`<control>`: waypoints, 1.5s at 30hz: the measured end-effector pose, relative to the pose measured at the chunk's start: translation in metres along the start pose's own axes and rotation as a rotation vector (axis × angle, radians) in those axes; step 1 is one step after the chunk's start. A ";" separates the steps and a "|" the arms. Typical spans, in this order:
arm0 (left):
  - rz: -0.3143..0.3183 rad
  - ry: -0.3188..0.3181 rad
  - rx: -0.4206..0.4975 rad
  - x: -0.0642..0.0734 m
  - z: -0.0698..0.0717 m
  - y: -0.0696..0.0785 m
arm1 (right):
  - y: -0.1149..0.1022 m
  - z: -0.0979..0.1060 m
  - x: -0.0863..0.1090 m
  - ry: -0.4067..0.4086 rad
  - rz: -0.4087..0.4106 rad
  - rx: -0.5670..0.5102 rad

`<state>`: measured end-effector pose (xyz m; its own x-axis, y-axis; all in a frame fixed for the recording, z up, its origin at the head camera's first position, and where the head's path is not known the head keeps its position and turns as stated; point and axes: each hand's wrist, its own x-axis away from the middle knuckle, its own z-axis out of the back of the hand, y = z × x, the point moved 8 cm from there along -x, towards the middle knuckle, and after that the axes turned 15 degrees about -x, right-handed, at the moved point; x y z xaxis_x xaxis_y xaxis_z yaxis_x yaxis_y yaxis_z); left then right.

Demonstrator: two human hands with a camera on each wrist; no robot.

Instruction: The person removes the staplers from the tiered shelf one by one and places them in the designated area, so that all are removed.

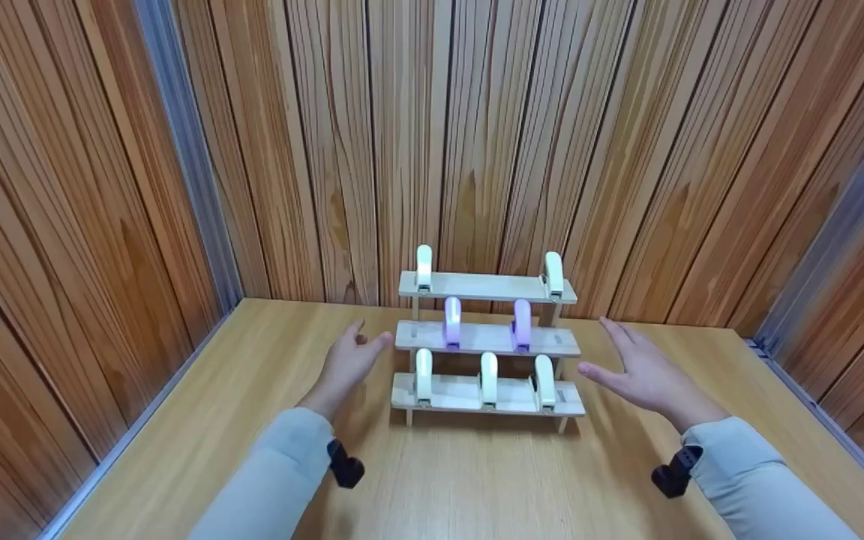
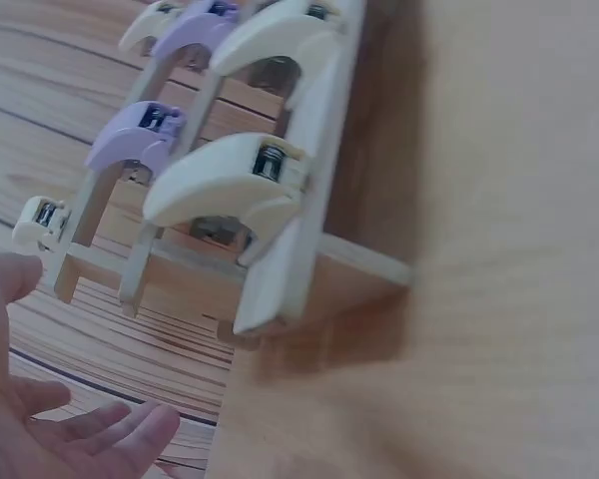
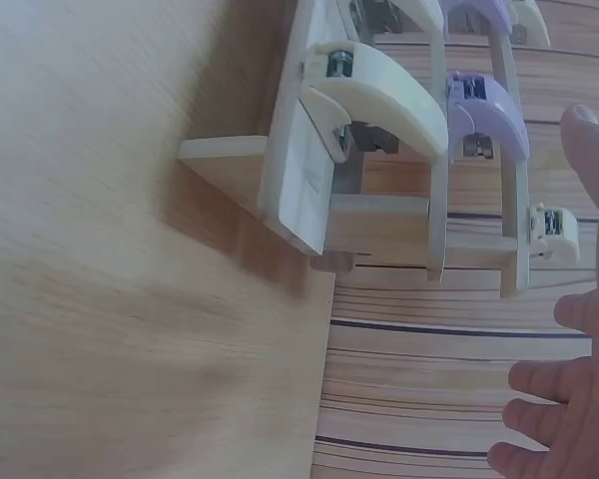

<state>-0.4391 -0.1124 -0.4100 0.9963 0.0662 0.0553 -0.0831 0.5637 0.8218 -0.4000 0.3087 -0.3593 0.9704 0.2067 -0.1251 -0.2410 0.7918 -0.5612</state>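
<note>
A three-tier wooden display rack stands on the table, bearing small stapler-like tools with curved handles. Two whitish ones, including the top left one, sit on the top tier. Two purple ones, such as the left purple tool, stand on the middle tier. On the bottom tier are three cream ones, among them the centre cream tool. My left hand is held left of the rack, fingers spread and empty. To the rack's right, my right hand is extended, empty, its thumb apart from the fingers. Neither hand touches the rack.
The wooden table extends in front of and beside the rack. A wood-plank wall rises close behind it, with side walls at left and right. Dark wrist devices sit at both sleeve cuffs.
</note>
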 end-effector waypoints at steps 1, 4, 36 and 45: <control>0.010 -0.008 0.027 -0.002 -0.001 0.001 | 0.000 0.000 -0.002 0.001 0.001 -0.011; 0.026 -0.038 0.115 -0.010 -0.004 0.003 | 0.003 -0.001 -0.008 0.004 -0.010 -0.046; 0.161 -0.102 0.493 -0.041 -0.040 0.005 | -0.009 0.006 -0.081 0.079 -0.122 -0.296; 0.173 -0.115 0.439 -0.043 -0.042 -0.002 | -0.007 0.006 -0.085 0.095 -0.136 -0.333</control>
<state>-0.4826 -0.0815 -0.4374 0.9668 0.0226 0.2546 -0.2551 0.1502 0.9552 -0.4809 0.2893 -0.3398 0.9942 0.0457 -0.0976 -0.1060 0.5747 -0.8114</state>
